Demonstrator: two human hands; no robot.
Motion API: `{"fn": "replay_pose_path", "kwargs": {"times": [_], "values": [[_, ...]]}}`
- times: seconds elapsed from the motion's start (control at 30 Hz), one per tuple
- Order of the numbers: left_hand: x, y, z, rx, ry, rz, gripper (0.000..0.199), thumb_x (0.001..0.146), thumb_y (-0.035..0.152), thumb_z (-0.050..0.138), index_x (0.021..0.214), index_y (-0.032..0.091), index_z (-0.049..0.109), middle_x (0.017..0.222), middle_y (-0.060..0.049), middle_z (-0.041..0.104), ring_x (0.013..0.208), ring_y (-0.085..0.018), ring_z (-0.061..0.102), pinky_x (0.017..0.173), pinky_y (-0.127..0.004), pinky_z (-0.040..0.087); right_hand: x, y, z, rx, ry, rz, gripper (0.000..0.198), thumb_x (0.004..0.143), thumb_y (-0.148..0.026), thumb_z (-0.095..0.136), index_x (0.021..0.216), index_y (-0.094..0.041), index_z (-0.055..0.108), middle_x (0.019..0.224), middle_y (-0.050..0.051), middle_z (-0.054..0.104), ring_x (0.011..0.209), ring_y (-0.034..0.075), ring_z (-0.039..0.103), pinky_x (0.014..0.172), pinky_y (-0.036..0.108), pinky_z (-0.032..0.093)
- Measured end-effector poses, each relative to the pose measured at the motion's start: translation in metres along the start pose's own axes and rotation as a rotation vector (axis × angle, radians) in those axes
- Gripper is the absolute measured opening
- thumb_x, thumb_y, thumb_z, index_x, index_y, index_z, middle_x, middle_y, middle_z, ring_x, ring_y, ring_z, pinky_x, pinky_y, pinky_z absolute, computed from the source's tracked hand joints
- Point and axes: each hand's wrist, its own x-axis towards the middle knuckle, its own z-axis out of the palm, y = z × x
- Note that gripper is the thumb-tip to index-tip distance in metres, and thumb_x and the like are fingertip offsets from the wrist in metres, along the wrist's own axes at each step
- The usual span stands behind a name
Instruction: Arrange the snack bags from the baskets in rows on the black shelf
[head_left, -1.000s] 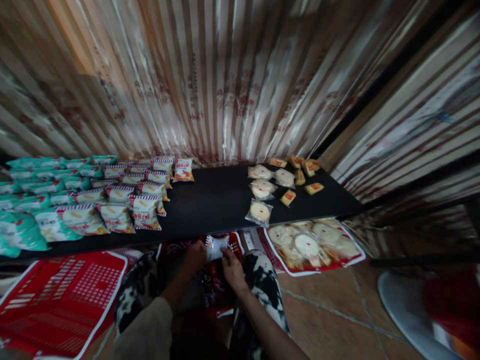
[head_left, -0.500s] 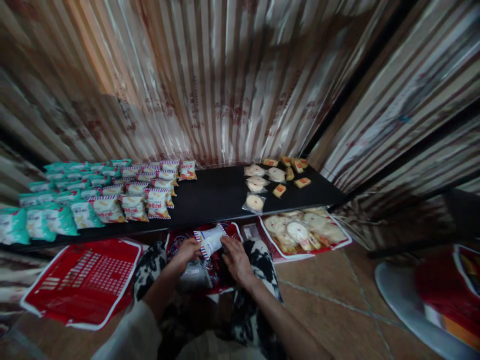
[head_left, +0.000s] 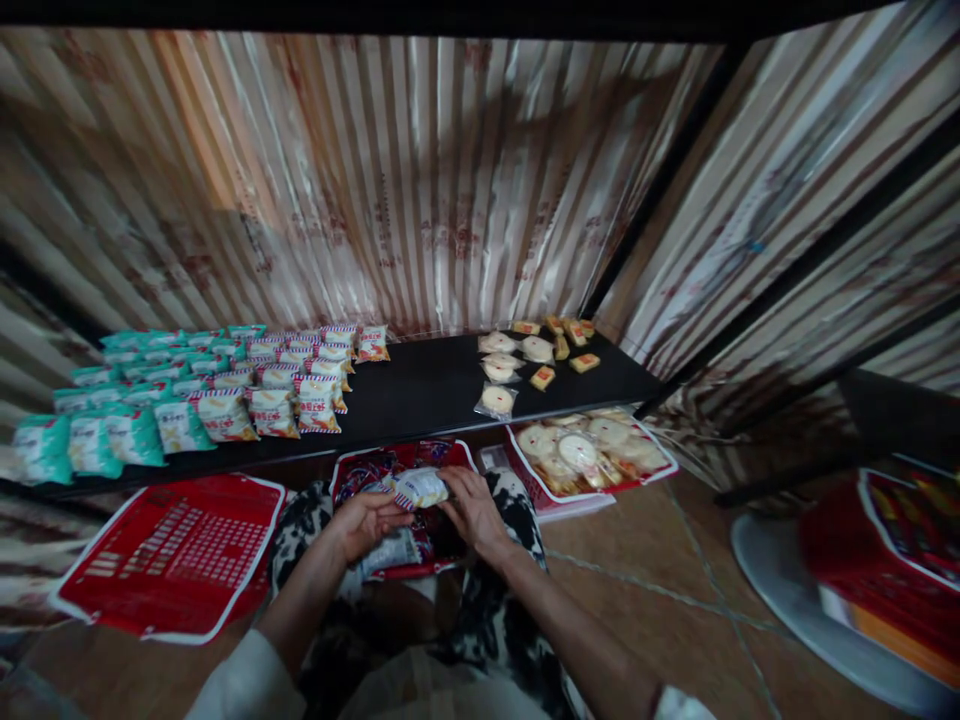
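Observation:
A small white snack bag (head_left: 421,488) with blue-and-red striped ends is held in front of my knees, tilted almost flat. My right hand (head_left: 474,512) grips its right end between thumb and fingers. At the lower left edge, the fingers of my left hand (head_left: 369,522) are bent against the bag. Under both hands is a red basket (head_left: 466,455) with dark wrapped packets and another silvery-white bag (head_left: 394,552). Matching striped bags (head_left: 274,412) stand in rows on the black shelf (head_left: 427,385).
Teal bags (head_left: 131,435) fill the shelf's left end; round wrapped pastries (head_left: 496,400) and small yellow packets (head_left: 585,362) lie toward the right. A red basket (head_left: 202,540) sits at left, a pastry-filled basket (head_left: 671,468) at right. Another red basket (head_left: 832,530) is far right.
The snack bag has been lowered and tipped flatter. My left fingers have shifted from a pinch at its left end to its lower edge. The camera view has tilted up slightly.

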Motion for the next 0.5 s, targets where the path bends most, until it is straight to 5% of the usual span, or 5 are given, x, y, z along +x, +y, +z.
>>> {"fn": "replay_pose_path", "kwargs": {"times": [0.23,0.5], "values": [[-0.001,0.009,0.004,-0.156,0.044,-0.066,0.013,0.082,0.019,0.051,0.086,0.010,0.060,0.073,-0.010,0.071,0.064,-0.017,0.068,0.048,-0.020,0.045,0.003,-0.005,0.000,0.038,-0.045,0.047,0.036,0.086,-0.027,0.050,0.121,-0.021,0.055,0.115,0.010,0.062,0.108,0.025,0.055,0.096,0.044,0.042],[0.008,0.022,0.006,0.109,0.206,0.158,0.014,0.076,0.025,0.063,0.077,0.012,0.057,0.063,-0.005,0.068,0.042,-0.008,0.058,0.035,-0.014,0.025,0.012,-0.003,0.005,0.244,-0.060,0.270,0.042,0.084,-0.038,0.050,0.118,-0.014,0.059,0.113,0.013,0.065,0.105,0.025,0.059,0.092,0.037,0.045]]}}
